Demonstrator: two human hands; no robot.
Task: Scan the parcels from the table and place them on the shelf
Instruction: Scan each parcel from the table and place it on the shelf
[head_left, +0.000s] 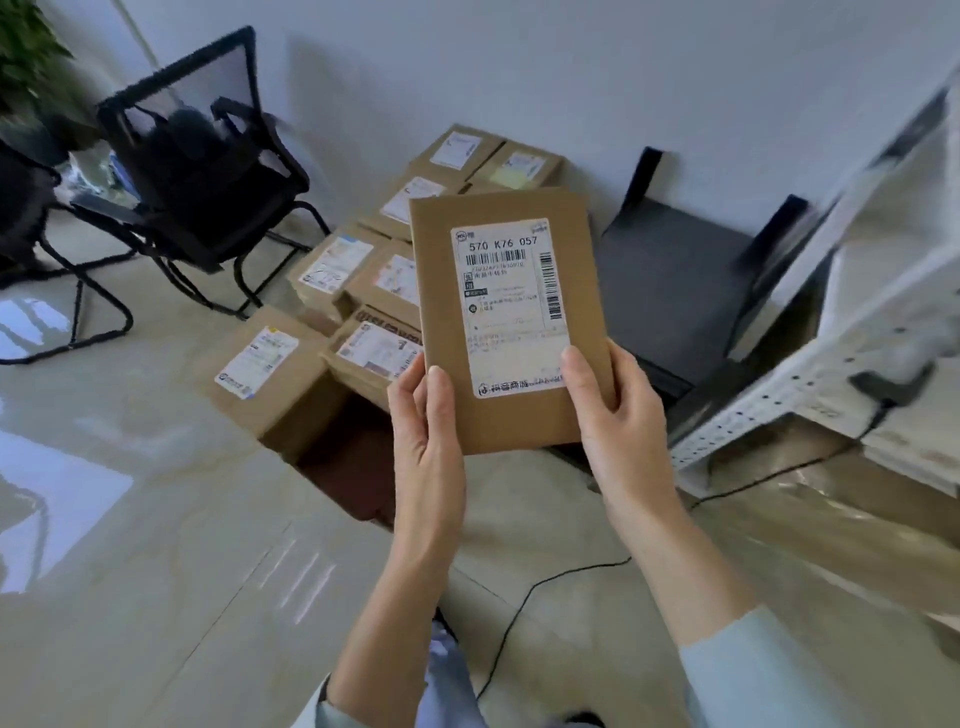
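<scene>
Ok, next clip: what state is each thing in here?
Flat parcel: held upright, label facing the camera.
Left hand: gripping the parcel's lower left edge.
Right hand: gripping its lower right edge.
Stacked boxes: piled, labels up.
Chair: unoccupied, a bag on it.

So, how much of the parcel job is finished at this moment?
Nothing looks shelved yet: the visible part of the shelf holds no parcel. In hand: the left hand and right hand hold one flat parcel, label up. Left: a pile of boxes waits behind it.
</scene>
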